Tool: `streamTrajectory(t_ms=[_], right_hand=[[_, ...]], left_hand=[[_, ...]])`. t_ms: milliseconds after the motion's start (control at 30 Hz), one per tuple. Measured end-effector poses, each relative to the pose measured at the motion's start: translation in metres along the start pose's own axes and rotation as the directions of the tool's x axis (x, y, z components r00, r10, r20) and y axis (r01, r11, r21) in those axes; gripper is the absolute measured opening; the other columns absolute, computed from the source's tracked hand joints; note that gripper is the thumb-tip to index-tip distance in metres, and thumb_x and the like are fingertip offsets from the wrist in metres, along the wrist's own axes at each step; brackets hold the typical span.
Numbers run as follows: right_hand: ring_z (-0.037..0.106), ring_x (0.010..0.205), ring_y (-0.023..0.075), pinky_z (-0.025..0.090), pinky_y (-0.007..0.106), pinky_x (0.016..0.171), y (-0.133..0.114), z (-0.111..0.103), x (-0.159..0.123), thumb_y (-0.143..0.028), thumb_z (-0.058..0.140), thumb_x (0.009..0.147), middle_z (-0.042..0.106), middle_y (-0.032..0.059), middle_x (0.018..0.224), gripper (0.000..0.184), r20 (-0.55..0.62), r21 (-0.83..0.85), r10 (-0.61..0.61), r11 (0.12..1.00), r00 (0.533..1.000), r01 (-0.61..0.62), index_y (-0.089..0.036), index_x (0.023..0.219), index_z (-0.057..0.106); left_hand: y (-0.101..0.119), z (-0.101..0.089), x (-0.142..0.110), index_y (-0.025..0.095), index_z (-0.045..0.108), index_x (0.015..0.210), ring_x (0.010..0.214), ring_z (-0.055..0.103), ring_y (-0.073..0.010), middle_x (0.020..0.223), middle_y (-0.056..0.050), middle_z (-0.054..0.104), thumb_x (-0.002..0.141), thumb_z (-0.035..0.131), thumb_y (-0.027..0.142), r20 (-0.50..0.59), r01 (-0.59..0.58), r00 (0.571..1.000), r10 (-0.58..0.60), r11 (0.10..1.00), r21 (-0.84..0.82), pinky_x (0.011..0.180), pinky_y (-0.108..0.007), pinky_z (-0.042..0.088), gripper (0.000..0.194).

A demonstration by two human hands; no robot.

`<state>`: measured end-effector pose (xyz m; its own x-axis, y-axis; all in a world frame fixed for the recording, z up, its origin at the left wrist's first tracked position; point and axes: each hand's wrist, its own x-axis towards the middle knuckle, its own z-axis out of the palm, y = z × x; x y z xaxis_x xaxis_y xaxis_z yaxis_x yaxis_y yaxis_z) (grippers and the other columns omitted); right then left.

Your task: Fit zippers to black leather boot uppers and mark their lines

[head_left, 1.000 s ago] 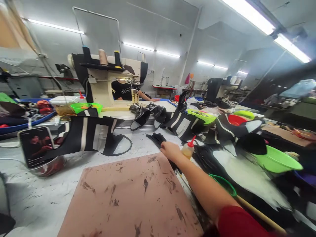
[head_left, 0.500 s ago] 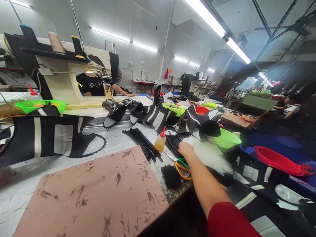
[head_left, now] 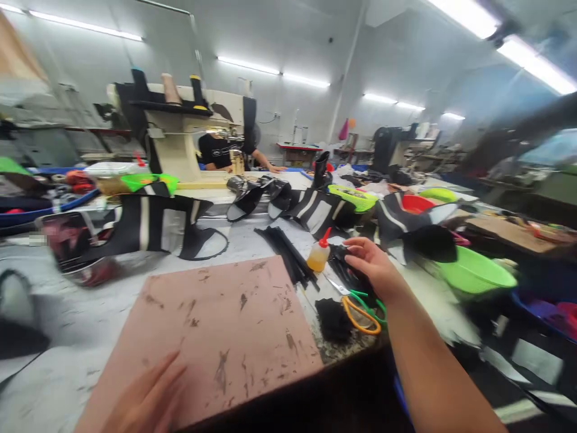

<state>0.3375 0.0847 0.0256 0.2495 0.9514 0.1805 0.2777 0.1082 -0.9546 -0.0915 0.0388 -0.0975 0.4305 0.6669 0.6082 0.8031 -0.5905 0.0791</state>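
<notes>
From where I stand, the right hand hovers by the dark strips, thumb and fingers slightly parted; whether a strip is caught between them, I can't tell. The left hand, blurred, spreads loosely over the pink board, fingers extended and seemingly empty, perhaps to steady it. The strips lie just right of the red-tipped bottle and beyond the scissors (handles nearer than blades), an arrangement that presumably puts everything within easy reach.
</notes>
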Motion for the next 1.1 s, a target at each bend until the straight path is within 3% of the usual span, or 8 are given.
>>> streamTrajectory(t_ms=[100, 200, 300, 400, 567, 733, 900, 1100], right_hand=[[0.058, 0.070, 0.0154, 0.047, 0.028, 0.063, -0.012, 0.053, -0.034, -0.030, 0.063, 0.066, 0.063, 0.0023, 0.077, 0.020, 0.325, 0.102, -0.067, 0.994, 0.943, 0.035, -0.021, 0.083, 0.061], [0.061, 0.076, 0.0157, 0.048, 0.027, 0.067, -0.004, 0.108, -0.062, -0.024, 0.057, 0.071, 0.066, 0.0027, 0.083, 0.019, 0.644, 0.067, -0.038, 0.998, 0.764, -0.008, -0.021, 0.088, 0.064], [0.061, 0.081, 0.0165, 0.047, 0.028, 0.074, 0.015, 0.142, -0.077, -0.014, 0.054, 0.072, 0.068, 0.0034, 0.086, 0.022, 0.807, -0.134, -0.022, 0.966, 0.591, 0.220, -0.020, 0.089, 0.067], [0.060, 0.079, 0.0168, 0.044, 0.028, 0.074, 0.027, 0.150, -0.082, -0.011, 0.051, 0.076, 0.066, 0.0042, 0.086, 0.025, 0.848, -0.307, -0.042, 0.775, 0.529, 0.553, -0.021, 0.091, 0.068], [0.054, 0.079, 0.0200, 0.039, 0.032, 0.072, 0.022, 0.150, -0.092, -0.011, 0.052, 0.077, 0.062, 0.0061, 0.084, 0.018, 0.862, -0.382, -0.182, 0.379, 0.472, 0.843, -0.021, 0.080, 0.067], [0.050, 0.069, 0.0200, 0.036, 0.033, 0.064, 0.030, 0.158, -0.124, -0.008, 0.049, 0.077, 0.060, 0.0081, 0.075, 0.019, 0.778, -0.479, -0.347, 0.212, 0.524, 0.852, -0.015, 0.087, 0.064], [0.051, 0.071, 0.0218, 0.036, 0.034, 0.063, 0.043, 0.165, -0.144, -0.013, 0.049, 0.076, 0.061, 0.0086, 0.080, 0.032, 0.659, -0.570, -0.394, 0.293, 0.640, 0.768, -0.017, 0.106, 0.060], [0.052, 0.081, 0.0212, 0.038, 0.034, 0.072, 0.049, 0.169, -0.145, -0.010, 0.047, 0.078, 0.062, 0.0091, 0.090, 0.031, 0.615, -0.529, -0.435, 0.391, 0.658, 0.753, -0.015, 0.104, 0.061]], left_hand=[[0.043, -0.023, 0.025, 0.022, 0.058, 0.098, 0.090, 0.060, -0.0161, 0.101, -0.006, 0.063, 0.081, 0.048, 0.022, -0.086, -0.056, 0.995, 0.055, 0.998, -0.003, 0.078, -0.025, 0.049, 0.019], [0.063, -0.036, 0.034, 0.018, 0.054, 0.096, 0.088, 0.057, -0.0151, 0.091, -0.006, 0.061, 0.080, 0.050, 0.011, -0.125, -0.019, 0.992, 0.011, 0.998, -0.061, 0.080, -0.026, 0.047, 0.018], [0.065, -0.042, 0.030, 0.017, 0.054, 0.089, 0.081, 0.054, -0.0147, 0.082, -0.004, 0.059, 0.081, 0.049, 0.010, -0.056, 0.035, 0.998, -0.040, 0.996, -0.085, 0.075, -0.027, 0.045, 0.011], [0.062, -0.038, 0.026, 0.017, 0.055, 0.077, 0.072, 0.052, -0.0151, 0.075, -0.003, 0.057, 0.082, 0.046, 0.014, 0.161, 0.088, 0.984, -0.080, 0.995, -0.047, 0.067, -0.028, 0.043, 0.010], [0.066, -0.019, 0.035, 0.016, 0.055, 0.068, 0.068, 0.051, -0.0192, 0.071, -0.005, 0.056, 0.084, 0.044, 0.022, 0.390, 0.071, 0.914, -0.112, 0.991, 0.116, 0.062, -0.032, 0.040, 0.020], [0.076, -0.006, 0.049, 0.015, 0.055, 0.074, 0.067, 0.054, -0.0195, 0.070, -0.006, 0.058, 0.083, 0.044, 0.021, 0.501, 0.216, 0.833, -0.233, 0.972, 0.093, 0.060, -0.030, 0.039, 0.015], [0.076, -0.006, 0.059, 0.017, 0.055, 0.076, 0.070, 0.054, -0.0156, 0.076, -0.003, 0.062, 0.079, 0.047, 0.017, 0.637, 0.622, 0.648, -0.417, 0.772, -0.128, 0.065, -0.027, 0.039, 0.008], [0.048, -0.019, 0.053, 0.017, 0.055, 0.066, 0.063, 0.053, -0.0139, 0.064, 0.000, 0.059, 0.074, 0.050, 0.022, 0.671, 0.742, 0.546, -0.501, 0.661, -0.111, 0.059, -0.024, 0.036, 0.011]])
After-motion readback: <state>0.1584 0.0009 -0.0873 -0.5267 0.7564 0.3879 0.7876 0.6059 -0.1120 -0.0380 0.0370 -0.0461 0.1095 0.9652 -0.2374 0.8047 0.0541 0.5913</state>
